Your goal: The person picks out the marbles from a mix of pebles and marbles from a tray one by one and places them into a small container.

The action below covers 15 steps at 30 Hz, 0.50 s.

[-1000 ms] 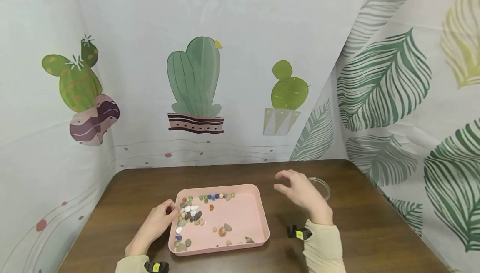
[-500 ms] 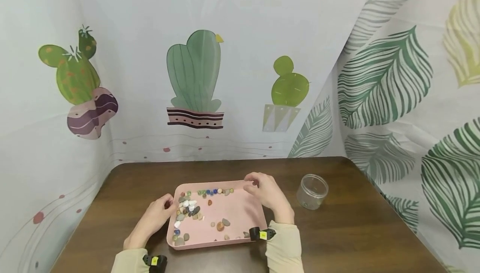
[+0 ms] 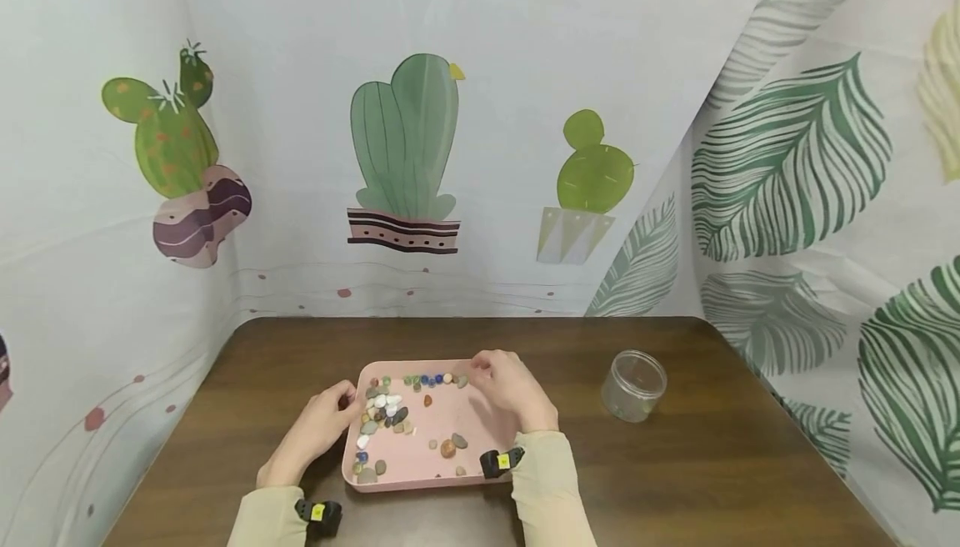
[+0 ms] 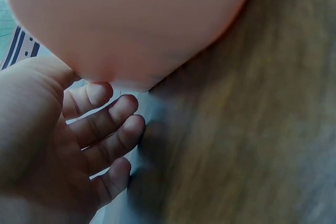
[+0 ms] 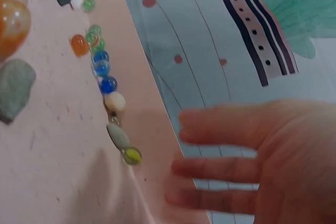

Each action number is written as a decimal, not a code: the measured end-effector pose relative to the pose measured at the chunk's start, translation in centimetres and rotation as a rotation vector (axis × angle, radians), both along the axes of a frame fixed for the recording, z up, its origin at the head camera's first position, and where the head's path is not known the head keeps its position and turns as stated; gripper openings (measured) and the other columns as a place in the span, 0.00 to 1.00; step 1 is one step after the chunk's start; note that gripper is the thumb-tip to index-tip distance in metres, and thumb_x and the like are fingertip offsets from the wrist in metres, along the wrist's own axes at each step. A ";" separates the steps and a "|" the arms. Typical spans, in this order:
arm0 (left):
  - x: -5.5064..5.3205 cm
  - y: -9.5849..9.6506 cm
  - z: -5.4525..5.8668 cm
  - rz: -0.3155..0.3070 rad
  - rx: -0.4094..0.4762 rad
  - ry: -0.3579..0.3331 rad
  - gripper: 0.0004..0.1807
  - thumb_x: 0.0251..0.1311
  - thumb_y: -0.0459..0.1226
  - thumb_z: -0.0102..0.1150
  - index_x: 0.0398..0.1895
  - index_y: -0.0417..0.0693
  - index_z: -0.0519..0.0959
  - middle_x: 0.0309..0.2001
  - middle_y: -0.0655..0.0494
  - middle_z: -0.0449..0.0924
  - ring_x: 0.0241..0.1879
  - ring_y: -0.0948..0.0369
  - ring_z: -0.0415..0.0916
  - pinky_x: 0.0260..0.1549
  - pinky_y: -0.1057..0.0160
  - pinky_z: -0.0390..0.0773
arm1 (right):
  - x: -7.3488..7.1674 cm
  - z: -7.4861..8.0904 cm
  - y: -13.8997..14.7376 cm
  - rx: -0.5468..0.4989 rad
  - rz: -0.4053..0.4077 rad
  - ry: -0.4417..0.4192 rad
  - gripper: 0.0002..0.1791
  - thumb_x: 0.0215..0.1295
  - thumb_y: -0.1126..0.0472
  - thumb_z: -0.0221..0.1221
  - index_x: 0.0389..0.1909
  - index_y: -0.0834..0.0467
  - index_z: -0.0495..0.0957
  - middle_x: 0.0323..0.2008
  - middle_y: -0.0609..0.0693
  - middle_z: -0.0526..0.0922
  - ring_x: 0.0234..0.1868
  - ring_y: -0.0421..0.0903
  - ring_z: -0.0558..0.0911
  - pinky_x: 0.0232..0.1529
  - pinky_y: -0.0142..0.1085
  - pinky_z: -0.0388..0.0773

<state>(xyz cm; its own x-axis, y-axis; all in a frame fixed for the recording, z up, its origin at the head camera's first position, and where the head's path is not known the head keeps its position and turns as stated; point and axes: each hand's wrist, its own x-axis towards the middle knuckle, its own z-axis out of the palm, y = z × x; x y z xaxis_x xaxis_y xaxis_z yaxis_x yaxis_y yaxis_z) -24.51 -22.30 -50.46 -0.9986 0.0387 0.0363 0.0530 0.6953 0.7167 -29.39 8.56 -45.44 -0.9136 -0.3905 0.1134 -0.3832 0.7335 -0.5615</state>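
A shallow pink tray lies on the table, holding pebbles and glass marbles. My left hand grips its left wall; in the left wrist view the thumb reaches behind the wall, with the fingers outside. Over the tray's back right part is my right hand, nothing seen in it, its fingers extended near the back rim in the right wrist view. Along that back wall runs a row with blue marbles, a cream ball and a yellow-green marble. White pebbles cluster at the left side.
To the right of the tray stands a clear round jar without a lid. The brown wooden table ends at a wall hanging printed with cacti and leaves.
My right hand has moved left from in front of the jar to over the tray, leaving the jar in full sight. The left hand has stayed at the tray's left side.
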 end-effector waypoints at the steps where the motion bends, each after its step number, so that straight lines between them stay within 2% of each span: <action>1: 0.0 0.0 0.1 0.002 0.004 0.001 0.08 0.65 0.38 0.57 0.30 0.48 0.70 0.22 0.58 0.63 0.24 0.61 0.62 0.22 0.64 0.60 | -0.1 0.0 0.0 0.009 -0.004 -0.015 0.14 0.67 0.59 0.59 0.49 0.62 0.81 0.45 0.55 0.83 0.48 0.53 0.80 0.48 0.47 0.76; 5: 0.1 0.0 0.4 0.005 0.003 -0.001 0.08 0.64 0.37 0.57 0.30 0.48 0.70 0.21 0.58 0.63 0.23 0.61 0.62 0.21 0.64 0.59 | -0.4 0.6 0.0 0.080 -0.021 -0.107 0.16 0.65 0.59 0.60 0.52 0.60 0.80 0.47 0.55 0.82 0.51 0.53 0.79 0.51 0.49 0.74; 10: 0.0 -0.1 0.3 0.008 -0.004 -0.008 0.08 0.65 0.38 0.57 0.30 0.48 0.70 0.21 0.58 0.63 0.24 0.61 0.62 0.22 0.64 0.60 | -1.0 1.2 -0.2 0.152 -0.017 -0.157 0.16 0.62 0.63 0.60 0.52 0.58 0.81 0.49 0.54 0.81 0.50 0.51 0.78 0.50 0.48 0.74; 12: -0.1 -0.1 0.3 0.009 -0.004 -0.005 0.08 0.65 0.38 0.57 0.30 0.48 0.70 0.21 0.58 0.63 0.23 0.60 0.62 0.22 0.64 0.60 | -1.3 1.4 -0.4 0.166 0.004 -0.169 0.16 0.62 0.65 0.60 0.51 0.59 0.81 0.48 0.54 0.82 0.46 0.49 0.78 0.47 0.46 0.75; 15: -0.1 0.2 0.1 0.003 -0.002 -0.001 0.09 0.64 0.38 0.58 0.30 0.48 0.69 0.21 0.58 0.63 0.23 0.60 0.62 0.22 0.64 0.60 | -1.6 1.3 -0.9 0.210 0.027 -0.192 0.15 0.59 0.68 0.61 0.49 0.59 0.82 0.38 0.50 0.82 0.34 0.45 0.77 0.37 0.41 0.75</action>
<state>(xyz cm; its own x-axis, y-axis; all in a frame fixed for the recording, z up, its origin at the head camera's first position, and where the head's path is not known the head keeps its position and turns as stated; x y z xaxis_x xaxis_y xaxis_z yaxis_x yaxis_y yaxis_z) -24.60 -22.07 -50.36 -0.9987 0.0362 0.0350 0.0503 0.6966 0.7157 -31.02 7.68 -44.14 -0.8996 -0.4115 -0.1465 -0.3056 0.8326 -0.4620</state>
